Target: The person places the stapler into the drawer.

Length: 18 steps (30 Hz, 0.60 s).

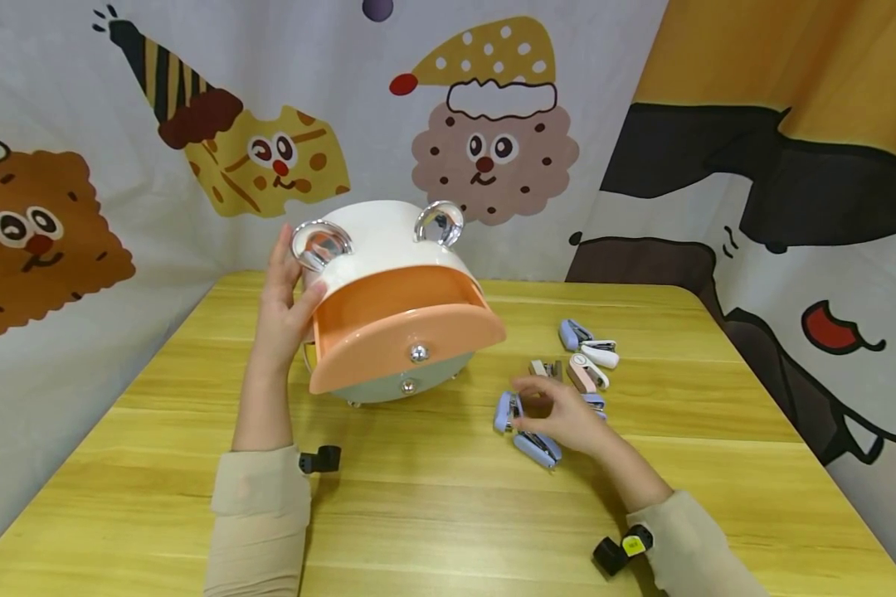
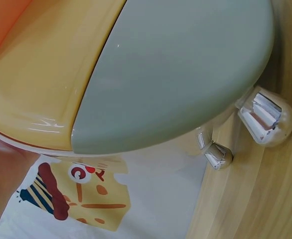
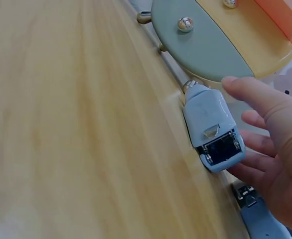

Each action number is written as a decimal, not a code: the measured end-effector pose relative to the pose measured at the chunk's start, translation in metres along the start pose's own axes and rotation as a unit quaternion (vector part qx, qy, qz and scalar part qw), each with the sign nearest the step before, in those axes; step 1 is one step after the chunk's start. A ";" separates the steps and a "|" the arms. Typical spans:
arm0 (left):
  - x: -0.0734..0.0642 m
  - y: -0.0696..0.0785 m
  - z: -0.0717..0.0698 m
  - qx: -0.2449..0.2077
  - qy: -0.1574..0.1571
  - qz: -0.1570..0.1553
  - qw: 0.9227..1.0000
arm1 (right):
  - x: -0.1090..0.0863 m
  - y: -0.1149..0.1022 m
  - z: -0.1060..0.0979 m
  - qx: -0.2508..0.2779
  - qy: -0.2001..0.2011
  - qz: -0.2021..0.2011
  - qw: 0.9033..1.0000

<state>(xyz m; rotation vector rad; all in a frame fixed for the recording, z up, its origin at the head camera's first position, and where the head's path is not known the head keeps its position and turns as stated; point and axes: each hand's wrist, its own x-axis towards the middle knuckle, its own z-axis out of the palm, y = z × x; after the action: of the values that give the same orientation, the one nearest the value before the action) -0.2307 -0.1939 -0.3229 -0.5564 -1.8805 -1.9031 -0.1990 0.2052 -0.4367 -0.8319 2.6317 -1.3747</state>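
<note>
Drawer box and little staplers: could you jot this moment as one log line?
left hand: touching drawer box | right hand: at blue stapler, contact unclear | orange drawer: pulled open | other staplers: on table

Staplers (image 1: pixel 538 449) on table (image 1: pixel 418 514), drawer box (image 1: pixel 406 330) left

Head view high, facing forward-down; wrist views low, tilted, left closer; all share drawer box (image 1: pixel 399 338).

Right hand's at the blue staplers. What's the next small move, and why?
Probably close the right hand round the nearest blue stapler: its fingers are right beside it and look loosely spread, while the left hand holds the cabinet, whose orange drawer is open.
</note>
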 end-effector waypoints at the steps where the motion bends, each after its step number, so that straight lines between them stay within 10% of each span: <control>1: 0.000 0.000 0.000 0.000 0.000 0.001 1.000 | 0.000 0.001 0.001 -0.003 -0.001 0.000 1.000; 18: 0.001 -0.001 0.001 -0.013 0.003 0.011 1.000 | 0.000 0.001 0.008 -0.049 0.008 0.015 0.999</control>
<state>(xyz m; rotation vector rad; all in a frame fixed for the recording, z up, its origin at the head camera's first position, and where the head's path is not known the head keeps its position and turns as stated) -0.2318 -0.1928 -0.3235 -0.5769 -1.8423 -1.9155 -0.1965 0.1997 -0.4422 -0.7903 2.7309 -1.2598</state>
